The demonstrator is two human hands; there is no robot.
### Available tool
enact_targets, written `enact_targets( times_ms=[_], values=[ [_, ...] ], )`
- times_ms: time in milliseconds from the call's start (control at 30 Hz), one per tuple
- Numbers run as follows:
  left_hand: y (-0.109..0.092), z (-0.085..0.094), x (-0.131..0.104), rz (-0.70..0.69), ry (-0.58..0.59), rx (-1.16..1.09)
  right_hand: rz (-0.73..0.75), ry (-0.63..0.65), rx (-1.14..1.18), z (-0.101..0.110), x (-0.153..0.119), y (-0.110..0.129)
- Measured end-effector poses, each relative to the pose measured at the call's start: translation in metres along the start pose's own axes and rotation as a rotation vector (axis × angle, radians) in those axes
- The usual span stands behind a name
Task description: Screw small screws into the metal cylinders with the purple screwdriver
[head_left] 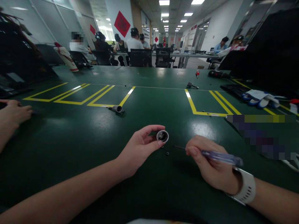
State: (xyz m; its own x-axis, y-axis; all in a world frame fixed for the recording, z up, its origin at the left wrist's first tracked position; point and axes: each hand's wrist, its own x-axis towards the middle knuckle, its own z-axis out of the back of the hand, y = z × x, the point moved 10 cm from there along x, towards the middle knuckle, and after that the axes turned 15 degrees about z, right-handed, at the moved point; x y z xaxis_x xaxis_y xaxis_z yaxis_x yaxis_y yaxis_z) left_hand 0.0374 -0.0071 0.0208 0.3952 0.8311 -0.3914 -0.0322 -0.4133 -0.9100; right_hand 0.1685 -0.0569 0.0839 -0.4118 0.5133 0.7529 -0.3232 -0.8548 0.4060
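Between thumb and fingers, my left hand [137,149] grips a round metal cup-shaped part [163,136], its open end turned toward me and small pieces showing inside. My right hand [210,158] is closed around a screwdriver [221,157] with a clear purplish handle. The thin shaft points left toward the metal part and stays apart from it. Two small dark rings lie on the table just below the part, one of them a small nut-like ring [167,153]. A white watch strap circles my right wrist.
The green table [93,186] carries yellow tape outlines. A metal cylinder part [117,109] lies ahead left, another dark metal part [192,85] farther right. White-blue gloves [260,98] rest at right. Another person's hand [16,115] is at the left edge; several people sit beyond.
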Motion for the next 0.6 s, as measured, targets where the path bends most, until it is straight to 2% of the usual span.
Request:
enact_targets(
  times_ms=[167,333,600],
  values=[
    [0.001,-0.003,-0.001,0.013,-0.017,0.016,0.238,0.028,-0.004,-0.004,0.006,0.031],
    [0.004,-0.007,-0.002,0.023,0.006,0.023,0.252,0.13,-0.064,-0.021,0.002,0.031],
    [0.002,-0.007,-0.004,-0.001,-0.04,0.049,0.328,0.188,-0.114,-0.029,-0.002,0.042]
  ],
)
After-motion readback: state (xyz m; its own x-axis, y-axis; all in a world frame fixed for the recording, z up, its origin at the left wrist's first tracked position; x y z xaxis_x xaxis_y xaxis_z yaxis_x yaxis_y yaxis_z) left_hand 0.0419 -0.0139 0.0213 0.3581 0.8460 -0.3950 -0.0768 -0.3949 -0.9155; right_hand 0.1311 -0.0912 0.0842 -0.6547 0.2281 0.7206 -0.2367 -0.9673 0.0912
